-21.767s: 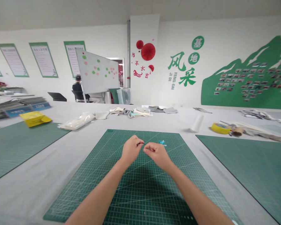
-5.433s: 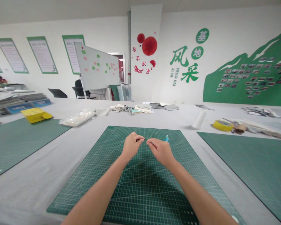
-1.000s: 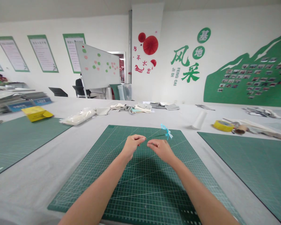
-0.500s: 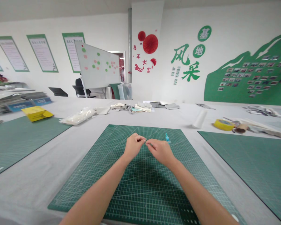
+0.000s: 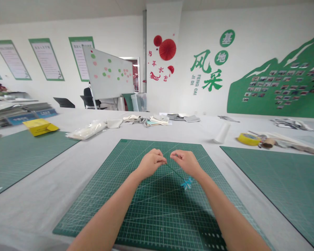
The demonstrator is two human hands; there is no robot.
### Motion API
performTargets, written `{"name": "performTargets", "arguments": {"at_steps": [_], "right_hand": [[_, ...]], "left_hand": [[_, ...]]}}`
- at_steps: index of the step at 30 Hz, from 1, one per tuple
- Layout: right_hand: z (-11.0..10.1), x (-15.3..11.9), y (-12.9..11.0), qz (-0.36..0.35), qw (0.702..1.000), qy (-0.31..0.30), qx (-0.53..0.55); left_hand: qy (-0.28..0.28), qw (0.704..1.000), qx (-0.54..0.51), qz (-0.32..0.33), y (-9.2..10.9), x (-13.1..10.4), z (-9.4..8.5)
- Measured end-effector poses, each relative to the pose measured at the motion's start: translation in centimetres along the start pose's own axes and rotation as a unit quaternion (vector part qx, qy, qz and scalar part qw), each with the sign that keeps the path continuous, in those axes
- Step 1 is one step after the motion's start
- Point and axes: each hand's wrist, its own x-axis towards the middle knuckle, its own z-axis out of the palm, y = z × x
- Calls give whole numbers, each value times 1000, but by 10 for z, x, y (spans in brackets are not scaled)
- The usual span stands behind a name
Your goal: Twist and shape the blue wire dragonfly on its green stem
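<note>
My left hand [image 5: 152, 163] is closed in a pinch on the end of a thin dark stem [image 5: 174, 170] above the green cutting mat [image 5: 146, 216]. The stem slants down to the right and ends in a small blue flower-like piece [image 5: 187, 183], just below my right hand. My right hand [image 5: 186, 162] is also pinched, a short gap from the left fingertips; anything between its fingers is too small to make out.
More green mats lie at left [image 5: 23, 153] and right [image 5: 282, 177]. Behind are a yellow box [image 5: 40, 127], a plastic-wrapped bundle [image 5: 87, 130], fabric scraps [image 5: 159, 120], a white roll [image 5: 222, 133] and yellow tape [image 5: 248, 139]. A person sits far left.
My hands have moved slightly apart. The blue piece has swung from behind my right hand to below it, nearer me, and its stem now shows.
</note>
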Motion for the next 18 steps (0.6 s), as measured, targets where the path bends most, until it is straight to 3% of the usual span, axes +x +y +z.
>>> {"name": "performTargets", "arguments": {"at_steps": [5,12,18], "right_hand": [[2,5,15,38,993,-36,101],[13,7,12,44,979,-20,195],[22,1,-10,19,991,-11,133]], "left_hand": [[-4,993,-115,-9,1,2,-5],[76,950,-289,-91,-2,3,-3],[150,904,-354,-186,-8,2,7]]}}
